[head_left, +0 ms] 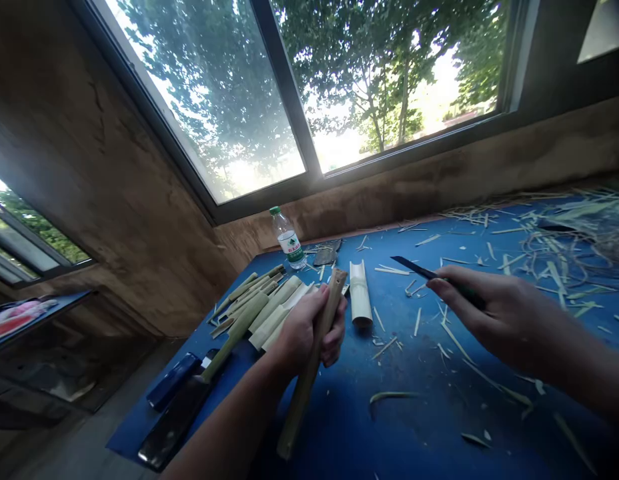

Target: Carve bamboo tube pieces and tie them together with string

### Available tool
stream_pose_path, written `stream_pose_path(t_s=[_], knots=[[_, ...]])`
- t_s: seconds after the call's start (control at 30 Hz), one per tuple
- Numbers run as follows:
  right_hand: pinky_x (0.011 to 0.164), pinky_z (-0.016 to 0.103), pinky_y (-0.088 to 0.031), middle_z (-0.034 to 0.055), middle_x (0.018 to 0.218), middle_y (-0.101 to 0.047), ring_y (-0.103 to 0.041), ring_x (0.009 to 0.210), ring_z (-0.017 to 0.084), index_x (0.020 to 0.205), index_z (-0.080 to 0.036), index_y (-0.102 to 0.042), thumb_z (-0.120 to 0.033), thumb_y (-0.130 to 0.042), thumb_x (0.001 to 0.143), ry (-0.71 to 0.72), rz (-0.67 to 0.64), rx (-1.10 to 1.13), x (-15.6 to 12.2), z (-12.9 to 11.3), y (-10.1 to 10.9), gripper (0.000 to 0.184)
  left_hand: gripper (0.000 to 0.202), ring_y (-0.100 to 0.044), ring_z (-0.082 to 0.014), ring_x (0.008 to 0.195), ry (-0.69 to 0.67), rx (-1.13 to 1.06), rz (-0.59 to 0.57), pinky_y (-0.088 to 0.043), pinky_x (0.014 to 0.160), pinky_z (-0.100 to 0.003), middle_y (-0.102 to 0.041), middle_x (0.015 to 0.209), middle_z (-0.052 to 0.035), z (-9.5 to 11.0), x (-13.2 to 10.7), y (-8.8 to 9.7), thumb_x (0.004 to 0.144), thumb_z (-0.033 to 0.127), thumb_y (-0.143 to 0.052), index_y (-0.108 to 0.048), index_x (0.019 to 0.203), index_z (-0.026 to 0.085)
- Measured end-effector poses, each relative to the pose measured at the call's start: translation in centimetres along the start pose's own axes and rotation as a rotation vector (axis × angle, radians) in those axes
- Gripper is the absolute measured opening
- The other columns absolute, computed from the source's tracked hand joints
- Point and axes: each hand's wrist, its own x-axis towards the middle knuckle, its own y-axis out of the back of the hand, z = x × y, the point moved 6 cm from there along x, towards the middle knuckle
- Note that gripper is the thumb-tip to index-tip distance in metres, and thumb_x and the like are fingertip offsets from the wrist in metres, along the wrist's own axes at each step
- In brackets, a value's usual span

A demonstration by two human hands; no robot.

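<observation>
Bamboo tube (302, 393) clenched in L hand (304, 327), knife (414, 269) gripped in R hand (489, 310), apart.

The left hand (304, 327) grips a bamboo length (300, 400), the right hand (484, 313) a dark-bladed knife (414, 269) above the blue table (339, 427). Bamboo shavings (554, 247) litter it.

A plastic water bottle (285, 239) with a green cap (274, 211) stands at the far edge of the table (389, 413); its label (291, 247) shows red Chinese characters on white above a green band (too small and blurred to read for certain).
</observation>
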Motion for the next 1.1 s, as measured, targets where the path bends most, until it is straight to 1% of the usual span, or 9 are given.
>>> stream_pose_path(t_s=[0.1,0.17,0.23,0.3,0.4,0.53,0.73,0.93,1.1], knots=[[0.049,0.031,-0.032,0.0035,0.068,-0.07,-0.058,0.05,0.019,0.11,-0.025,-0.078,-0.068,-0.05,0.11,-0.037,-0.047,-0.039,0.2,0.6,-0.6,0.051,0.047,-0.048,-0.0143,0.041,0.009,0.332,0.139,-0.047,0.043,-0.026,-0.053,0.06,0.0068,0.1,-0.3,0.6,0.105,0.071,-0.047,-0.051,0.106,0.024],[0.05,0.031,-0.033,0.0056,0.074,-0.074,-0.06,0.053,0.02,0.111,-0.024,-0.079,-0.066,-0.052,0.109,-0.048,-0.037,-0.055,0.2,1.0,-0.7,0.049,0.042,-0.066,-0.0204,0.062,0.028,0.775,0.246,-0.053,0.056,-0.031,-0.068,0.081,-0.0016,0.5,-0.9,1.1,0.104,0.066,-0.055,-0.053,0.114,0.025],[0.053,0.032,-0.035,0.0085,0.082,-0.079,-0.064,0.059,0.023,0.112,-0.022,-0.079,-0.064,-0.055,0.108,-0.061,-0.028,-0.06,0.2,1.1,-0.6,0.048,0.037,-0.074,-0.0294,0.088,0.056,1.196,0.306,-0.055,0.069,-0.037,-0.075,0.102,-0.0109,0.8,-1.7,1.3,0.103,0.06,-0.058,-0.06,0.11,0.023],[0.054,0.033,-0.036,0.0097,0.082,-0.078,-0.066,0.062,0.024,0.112,-0.02,-0.08,-0.064,-0.054,0.108,-0.073,-0.027,-0.054,0.2,0.7,-0.5,0.051,0.034,-0.074,-0.0353,0.101,0.087,1.393,0.306,-0.053,0.076,-0.041,-0.077,0.109,-0.0145,0.7,-2.9,1.1,0.102,0.056,-0.06,-0.067,0.103,0.022],[0.053,0.034,-0.035,0.0076,0.07,-0.072,-0.063,0.057,0.025,0.108,-0.019,-0.08,-0.067,-0.049,0.109,-0.057,-0.051,-0.029,0.0,-0.4,-0.5,0.057,0.034,-0.074,-0.0344,0.101,0.111,1.386,0.29,-0.054,0.078,-0.041,-0.079,0.112,-0.0128,0.0,-5.2,0.7,0.099,0.055,-0.065,-0.072,0.109,0.023],[0.055,0.036,-0.038,0.01,0.075,-0.076,-0.068,0.061,0.029,0.103,-0.022,-0.082,-0.065,-0.057,0.106,-0.035,0.015,-0.047,-0.2,-0.5,-0.5,0.05,0.035,-0.073,-0.036,0.112,0.114,1.523,0.276,-0.057,0.085,-0.043,-0.078,0.123,-0.0149,-0.4,-9.1,-0.1,0.098,0.053,-0.067,-0.072,0.113,0.022],[0.057,0.039,-0.041,0.015,0.084,-0.079,-0.072,0.066,0.034,0.111,-0.021,-0.085,-0.066,-0.054,0.107,-0.065,0.044,-0.117,-0.2,0.7,-1.4,0.056,0.025,-0.078,-0.0339,0.093,0.229,1.55,0.241,-0.055,0.071,-0.04,-0.081,0.102,-0.0113,-0.3,-13.6,-0.3,0.096,0.05,-0.066,-0.07,0.093,0.025],[0.056,0.038,-0.04,0.0168,0.087,-0.08,-0.071,0.066,0.032,0.108,-0.016,-0.085,-0.064,-0.056,0.107,-0.041,0.001,-0.128,-0.6,-1.2,-1.1,0.056,0.025,-0.078,-0.0359,0.1,0.232,1.539,0.276,-0.058,0.075,-0.042,-0.082,0.111,-0.0132,-0.6,-12.9,-0.6,0.102,0.045,-0.06,-0.073,0.102,0.024],[0.048,0.035,-0.039,0.0136,0.082,-0.08,-0.069,0.058,0.029,0.103,-0.021,-0.085,-0.064,-0.064,0.103,-0.005,0.026,-0.095,-0.3,0.2,-0.8,0.048,0.028,-0.079,-0.0408,0.099,0.261,1.53,0.382,-0.06,0.076,-0.045,-0.08,0.108,-0.0202,-1.0,-10.8,0.0,0.103,0.039,-0.06,-0.076,0.107,0.017]])
